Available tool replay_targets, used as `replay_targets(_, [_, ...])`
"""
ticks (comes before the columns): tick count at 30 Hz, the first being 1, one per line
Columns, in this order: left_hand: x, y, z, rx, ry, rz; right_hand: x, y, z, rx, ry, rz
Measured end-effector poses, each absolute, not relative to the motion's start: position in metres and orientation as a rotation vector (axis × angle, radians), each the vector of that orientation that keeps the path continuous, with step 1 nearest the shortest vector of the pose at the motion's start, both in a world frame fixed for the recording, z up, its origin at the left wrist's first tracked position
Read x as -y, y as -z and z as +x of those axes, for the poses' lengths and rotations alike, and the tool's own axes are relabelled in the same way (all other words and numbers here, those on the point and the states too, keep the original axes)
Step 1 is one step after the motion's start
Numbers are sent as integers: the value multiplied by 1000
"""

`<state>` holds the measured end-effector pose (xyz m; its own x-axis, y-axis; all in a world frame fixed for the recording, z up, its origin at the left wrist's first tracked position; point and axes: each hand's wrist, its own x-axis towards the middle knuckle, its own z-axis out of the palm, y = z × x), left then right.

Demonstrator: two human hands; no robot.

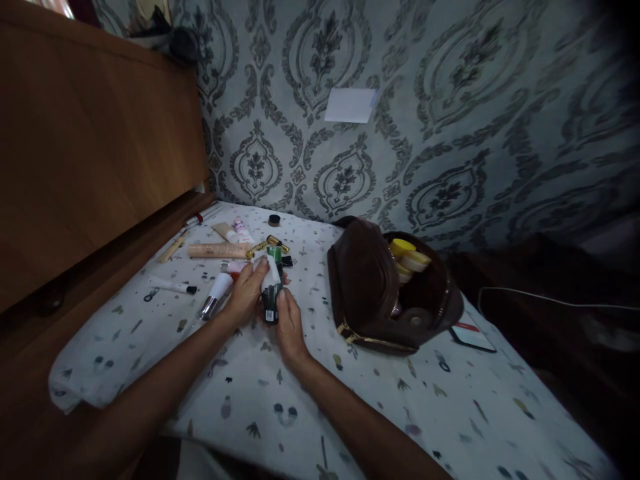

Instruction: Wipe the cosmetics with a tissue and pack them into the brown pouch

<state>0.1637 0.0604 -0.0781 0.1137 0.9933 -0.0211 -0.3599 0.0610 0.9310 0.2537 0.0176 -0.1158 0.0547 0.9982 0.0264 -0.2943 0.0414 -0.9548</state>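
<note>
Both hands meet over the cloth-covered surface. My right hand [291,323] is closed around a dark container [271,312] with a small white label near its lower end. My left hand [245,291] is closed on a white wipe [272,273], pressed against that container. Something green [275,253] shows just beyond the wipe; I cannot tell whether it belongs to the container. Beside my left hand lie a white and silver bottle [216,295] and a pinkish tube [233,267]. Past the hands are gold-coloured tubes [276,243] and a long peach tube [219,250].
An unzipped brown bag [360,280] stands at right, holding yellow-lidded jars [402,247]. Behind it lies a phone [474,333]. Brushes [173,287], small tubes [243,230] and a black round lid or jar [274,219] lie at left and back. A wooden cabinet [100,127] borders the left.
</note>
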Motion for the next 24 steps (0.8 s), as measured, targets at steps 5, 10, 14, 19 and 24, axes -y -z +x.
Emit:
replay_targets(5, [-60, 83, 169, -816, -1247, 1114, -24, 128, 261, 964, -976, -1193])
replay_targets(10, [-64, 93, 168, -829, -1206, 1135, -30, 139, 264, 975, -959, -1157])
replay_targets(14, [-64, 93, 170, -806, -1254, 1144, -32, 135, 262, 901, -1037, -1025])
replay_targets(19, [-67, 95, 167, -810, -1194, 1306, -34, 125, 253, 791, -1244, -835])
replay_targets(24, [-70, 94, 164, -837, -1219, 1245, -35, 120, 252, 801, -1306, -829])
